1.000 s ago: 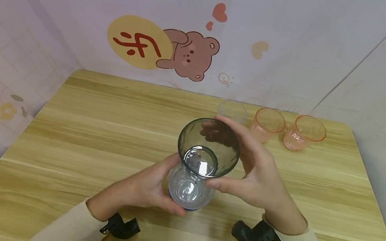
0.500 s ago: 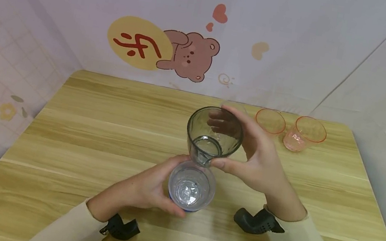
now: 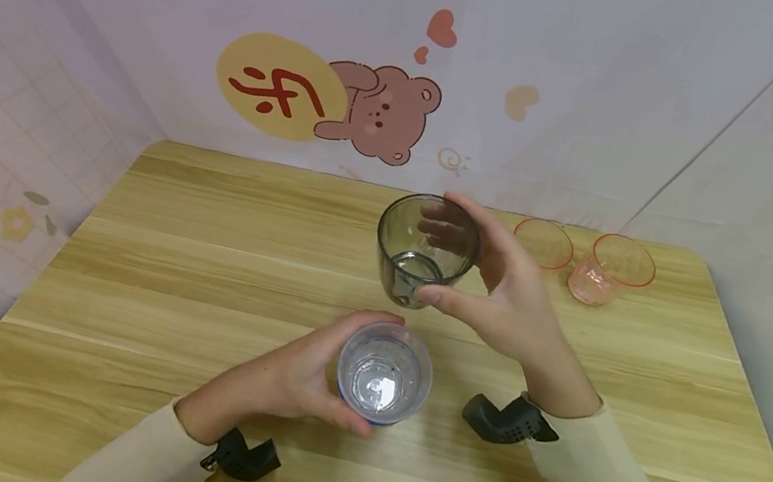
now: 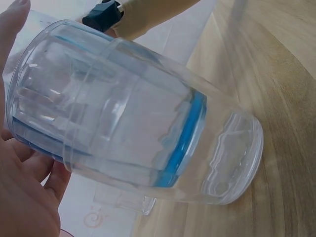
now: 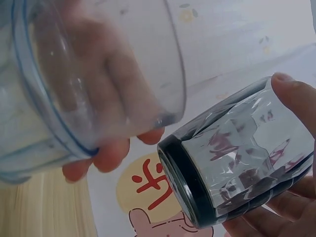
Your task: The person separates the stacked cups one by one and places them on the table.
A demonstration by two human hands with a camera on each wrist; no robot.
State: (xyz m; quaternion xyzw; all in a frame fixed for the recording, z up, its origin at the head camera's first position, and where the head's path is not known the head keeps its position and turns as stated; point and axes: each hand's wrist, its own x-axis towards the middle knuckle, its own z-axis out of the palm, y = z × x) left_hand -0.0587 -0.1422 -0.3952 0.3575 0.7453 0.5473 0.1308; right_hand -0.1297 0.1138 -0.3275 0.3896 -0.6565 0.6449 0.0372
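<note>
My left hand grips a stack of nested clear cups from the left side, mouth up. In the left wrist view, a blue-tinted cup sits inside a clear outer cup. My right hand holds a smoky grey cup in the air beyond the stack, thumb on its near side and fingers behind. Apart from the stack, this grey cup is tilted in the right wrist view, its dark base toward the stack. Faceted sides show on it.
Two pink-orange cups, a left one and a right one, stand at the back right of the wooden table. Part of another clear cup shows low in the left wrist view. A printed backdrop rises behind the table.
My right hand has moved away from the stack, carrying the grey cup toward the back of the table and slightly left. The left hand and its stack have stayed in place.
</note>
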